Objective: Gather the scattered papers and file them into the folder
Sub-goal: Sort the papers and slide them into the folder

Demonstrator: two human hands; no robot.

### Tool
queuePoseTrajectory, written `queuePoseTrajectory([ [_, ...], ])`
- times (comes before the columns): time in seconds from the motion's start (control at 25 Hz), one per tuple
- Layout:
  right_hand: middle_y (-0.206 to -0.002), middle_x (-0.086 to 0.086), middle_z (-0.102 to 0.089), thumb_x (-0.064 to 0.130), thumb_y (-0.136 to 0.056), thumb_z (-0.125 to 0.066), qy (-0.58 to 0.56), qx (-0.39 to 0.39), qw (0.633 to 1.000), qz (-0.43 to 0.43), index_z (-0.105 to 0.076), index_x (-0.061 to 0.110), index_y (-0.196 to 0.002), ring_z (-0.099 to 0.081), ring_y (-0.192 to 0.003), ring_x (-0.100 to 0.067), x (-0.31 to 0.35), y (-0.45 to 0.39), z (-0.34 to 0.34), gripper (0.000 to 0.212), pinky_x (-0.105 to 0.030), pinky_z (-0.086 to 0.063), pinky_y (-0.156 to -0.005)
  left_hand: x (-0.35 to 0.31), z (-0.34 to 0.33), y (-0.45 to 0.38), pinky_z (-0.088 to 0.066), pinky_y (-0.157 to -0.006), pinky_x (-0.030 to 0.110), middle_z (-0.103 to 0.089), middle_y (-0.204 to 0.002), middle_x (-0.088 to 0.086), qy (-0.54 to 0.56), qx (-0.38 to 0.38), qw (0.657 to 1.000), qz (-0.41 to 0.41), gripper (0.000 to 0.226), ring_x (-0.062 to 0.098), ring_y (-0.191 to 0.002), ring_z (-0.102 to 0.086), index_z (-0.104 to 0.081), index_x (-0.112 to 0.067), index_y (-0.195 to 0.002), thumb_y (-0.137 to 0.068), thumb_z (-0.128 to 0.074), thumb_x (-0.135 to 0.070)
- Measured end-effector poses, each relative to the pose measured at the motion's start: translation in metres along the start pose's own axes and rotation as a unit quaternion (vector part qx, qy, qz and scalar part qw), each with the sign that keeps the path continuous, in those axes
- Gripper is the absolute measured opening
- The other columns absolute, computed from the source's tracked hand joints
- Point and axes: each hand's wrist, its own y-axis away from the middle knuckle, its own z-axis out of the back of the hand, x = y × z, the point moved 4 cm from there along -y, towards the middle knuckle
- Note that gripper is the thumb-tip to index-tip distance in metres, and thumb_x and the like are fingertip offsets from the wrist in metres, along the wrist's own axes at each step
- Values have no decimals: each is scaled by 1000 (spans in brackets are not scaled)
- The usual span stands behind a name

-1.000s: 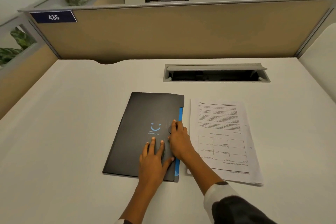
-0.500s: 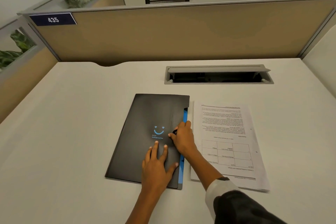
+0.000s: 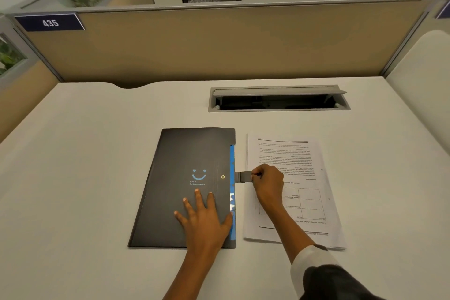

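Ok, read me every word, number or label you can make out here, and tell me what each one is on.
"435": white digits on the dark blue sign on the partition.
"Keep smilingeverytime": small pale print under the smiley on the folder; only just legible, so uncertain.
Papers: upside-down print and table, too small to read.

left hand [image 3: 207, 219]: flat, fingers spread | right hand [image 3: 267, 184]: fingers pinched

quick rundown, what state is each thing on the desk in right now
folder: closed, flat on the desk
strap tab: unsnapped, pulled out to the right
snap button: uncovered
paper stack: gathered in one pile beside the folder, not filed
cable hatch: lid open
left hand: flat, pressing on the folder
right hand: fingers pinching the strap tab
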Motion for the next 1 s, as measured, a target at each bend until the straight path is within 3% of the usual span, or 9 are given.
queuePoseTrajectory([
  [0.12,-92,-17,-70,1,-86,-63,-5,23,1000,3,-69,-1,-88,-58,-77,-17,-4,-1,3,6,-23,-46,-72,-12,18,8,-36,-104,46,-34,-147,16,-5,4,1000,-13,67,36,-129,-39,-28,-14,-137,-87,-38,-57],
  [0.2,-90,-17,-70,0,-84,-64,-16,33,999,10,-68,0,-86,-57,-75,-15,-4,0,2,5,-21,-46,-71,-21,35,14,-49,-83,27,-59,-119,9,11,-29,997,-65,44,20,-101,-61,-41,-12,-122,-91,-40,-43],
  [0.32,-91,-14,-69,2,-83,-66,-46,27,999,2,-66,2,-88,-55,-71,-10,-10,-1,7,5,-8,-39,-62,-22,69,22,-49,-66,20,-61,-92,2,10,-78,990,-114,36,12,-76,-61,-34,-16,-126,-94,-41,-32],
  [0.44,-89,-8,-67,6,-82,-70,-80,38,996,-14,-65,5,-90,-54,-65,-4,-13,-1,15,10,-4,-37,-58,-6,99,27,-34,-49,13,-47,-67,-6,68,-119,984,-113,27,7,-53,-46,-41,-24,-121,-94,-42,-23],
  [0.56,-88,-9,-67,11,-81,-72,-135,48,990,1,-66,3,-95,-60,-75,-15,-9,2,30,18,-12,-45,-65,-5,100,29,-35,-52,12,-56,-82,-4,29,-112,984,-139,21,7,-65,-53,-50,-23,-114,-94,-43,-23],
  [0.64,-91,-8,-68,19,-82,-72,-141,-32,989,-20,-67,6,-98,-63,-84,-20,-18,2,60,21,-20,-46,-70,-17,88,32,-45,-67,17,-59,-102,-1,-48,-79,982,-165,28,10,-83,-59,-45,-21,-120,-92,-49,-27],
  [0.76,-116,-21,-59,31,-84,-68,12,-127,983,-130,-59,5,-117,-55,-110,-37,-56,6,108,43,-39,-44,-89,-32,60,29,-49,-80,23,-54,-120,8,-116,-38,973,-195,48,17,-100,-61,-31,-18,-132,-90,-53,-26],
  [0.88,-128,-26,-44,45,-82,-66,182,-85,953,-226,-45,-3,-123,-42,-119,-43,-83,18,129,66,-49,-40,-96,-47,32,19,-51,-88,30,-46,-131,22,-156,-4,967,-200,68,24,-103,-61,-5,-22,-144,-93,-48,-14],
  [1.0,-129,-21,-42,46,-81,-67,208,-54,951,-223,-42,-3,-123,-41,-121,-39,-83,18,125,69,-49,-41,-96,-58,11,16,-52,-90,37,-35,-136,34,-190,41,957,-217,87,32,-105,-61,12,-33,-143,-91,-52,-7],
])
